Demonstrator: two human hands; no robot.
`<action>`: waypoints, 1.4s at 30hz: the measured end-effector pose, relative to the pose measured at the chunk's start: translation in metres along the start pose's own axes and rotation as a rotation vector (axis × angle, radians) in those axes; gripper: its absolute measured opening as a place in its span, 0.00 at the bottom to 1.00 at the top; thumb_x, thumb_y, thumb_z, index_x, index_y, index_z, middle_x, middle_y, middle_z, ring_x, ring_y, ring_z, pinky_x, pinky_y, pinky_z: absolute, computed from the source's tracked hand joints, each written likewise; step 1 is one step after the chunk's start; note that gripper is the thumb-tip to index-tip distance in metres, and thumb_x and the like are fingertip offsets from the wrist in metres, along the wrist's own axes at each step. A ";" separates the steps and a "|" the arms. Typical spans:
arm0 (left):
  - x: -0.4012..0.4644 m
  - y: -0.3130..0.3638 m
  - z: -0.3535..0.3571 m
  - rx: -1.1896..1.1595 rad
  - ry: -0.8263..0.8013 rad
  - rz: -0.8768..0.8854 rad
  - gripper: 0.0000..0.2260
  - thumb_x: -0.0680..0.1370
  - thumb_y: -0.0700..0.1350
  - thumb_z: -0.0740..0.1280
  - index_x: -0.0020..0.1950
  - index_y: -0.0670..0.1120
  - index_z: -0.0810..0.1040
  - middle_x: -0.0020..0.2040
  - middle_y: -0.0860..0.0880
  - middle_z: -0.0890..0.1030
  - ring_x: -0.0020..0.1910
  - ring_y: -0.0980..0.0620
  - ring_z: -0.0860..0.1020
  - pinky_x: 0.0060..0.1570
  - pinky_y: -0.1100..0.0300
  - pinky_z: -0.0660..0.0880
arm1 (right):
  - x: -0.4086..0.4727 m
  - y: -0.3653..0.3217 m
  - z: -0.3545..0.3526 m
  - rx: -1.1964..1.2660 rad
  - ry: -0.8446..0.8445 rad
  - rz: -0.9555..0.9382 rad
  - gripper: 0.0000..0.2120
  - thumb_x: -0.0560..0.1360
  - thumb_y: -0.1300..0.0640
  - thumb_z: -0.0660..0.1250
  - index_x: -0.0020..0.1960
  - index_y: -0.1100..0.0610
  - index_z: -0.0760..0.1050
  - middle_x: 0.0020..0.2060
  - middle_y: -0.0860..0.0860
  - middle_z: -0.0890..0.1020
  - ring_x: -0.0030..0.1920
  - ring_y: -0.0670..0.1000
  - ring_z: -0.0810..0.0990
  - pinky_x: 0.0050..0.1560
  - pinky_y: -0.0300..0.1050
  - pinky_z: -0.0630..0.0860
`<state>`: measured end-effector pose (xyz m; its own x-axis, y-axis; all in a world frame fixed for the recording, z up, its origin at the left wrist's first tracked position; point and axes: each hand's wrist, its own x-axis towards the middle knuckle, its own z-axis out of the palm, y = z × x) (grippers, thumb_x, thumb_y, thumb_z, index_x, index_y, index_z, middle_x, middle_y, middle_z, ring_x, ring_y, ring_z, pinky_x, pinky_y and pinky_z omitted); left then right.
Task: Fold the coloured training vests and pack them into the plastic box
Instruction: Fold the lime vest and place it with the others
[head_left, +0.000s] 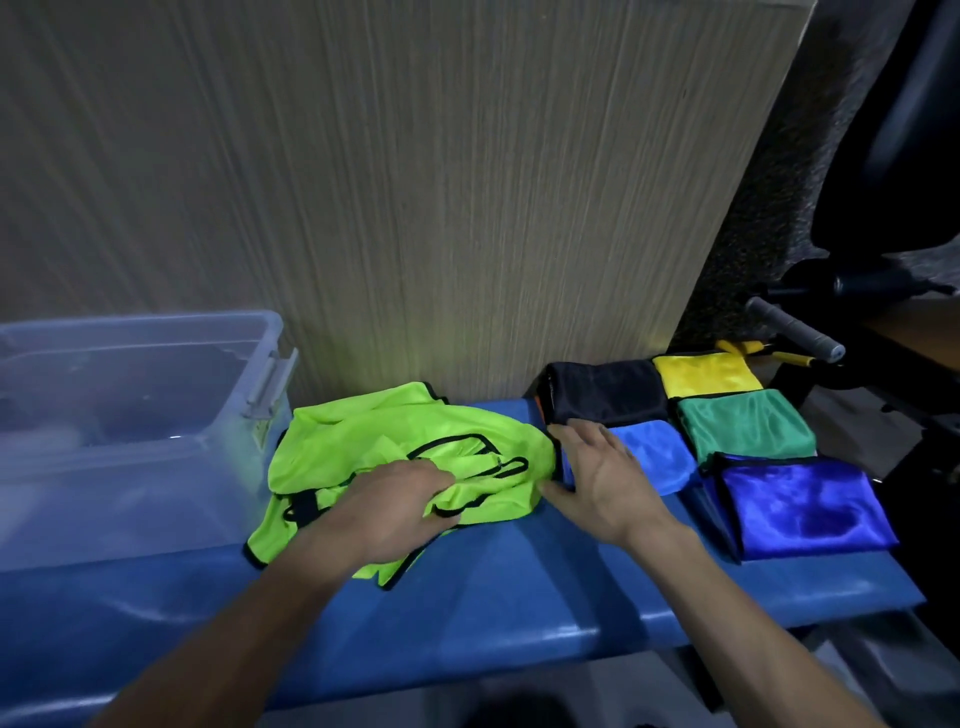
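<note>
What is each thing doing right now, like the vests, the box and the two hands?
lime vest: unfolded, crumpled on the blue bench.
left hand: gripping the lime vest.
right hand: open, fingers straight, beside the lime vest.
black vest: folded.
yellow vest: folded.
green vest: folded.
light blue vest: folded.
dark blue vest: folded.
plastic box: lid off, contents unclear.

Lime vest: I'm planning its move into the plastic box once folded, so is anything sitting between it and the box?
Nothing visible does. The lime vest lies on the blue bench right beside the plastic box, whose top is open. The left hand grips the vest; the other folded vests lie on its far side.
</note>
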<state>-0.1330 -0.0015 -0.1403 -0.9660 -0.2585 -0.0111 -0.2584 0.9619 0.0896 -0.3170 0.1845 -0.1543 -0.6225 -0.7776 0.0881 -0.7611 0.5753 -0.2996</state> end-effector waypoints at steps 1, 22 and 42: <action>-0.003 -0.004 0.000 -0.076 0.045 -0.008 0.14 0.80 0.62 0.63 0.48 0.51 0.73 0.46 0.55 0.77 0.50 0.50 0.76 0.48 0.50 0.76 | -0.002 -0.004 -0.002 0.059 -0.016 -0.100 0.34 0.74 0.43 0.68 0.78 0.49 0.63 0.73 0.50 0.67 0.76 0.55 0.63 0.73 0.56 0.65; -0.059 -0.007 -0.028 -0.877 0.341 -0.144 0.05 0.79 0.48 0.72 0.48 0.52 0.77 0.27 0.59 0.72 0.27 0.60 0.68 0.34 0.61 0.69 | -0.048 -0.061 -0.007 0.525 -0.152 -0.159 0.41 0.72 0.37 0.74 0.79 0.41 0.60 0.71 0.37 0.67 0.71 0.36 0.66 0.66 0.30 0.64; -0.053 -0.054 0.000 -0.368 0.097 -0.274 0.07 0.71 0.52 0.70 0.49 0.57 0.81 0.49 0.54 0.83 0.52 0.50 0.81 0.52 0.55 0.77 | -0.064 -0.035 -0.067 0.546 -0.749 -0.069 0.22 0.69 0.33 0.75 0.56 0.45 0.82 0.51 0.48 0.84 0.49 0.48 0.84 0.50 0.44 0.80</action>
<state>-0.0676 -0.0395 -0.1447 -0.8527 -0.5223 0.0075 -0.4651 0.7658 0.4441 -0.2631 0.2312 -0.0856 -0.1544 -0.8757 -0.4576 -0.4823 0.4710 -0.7386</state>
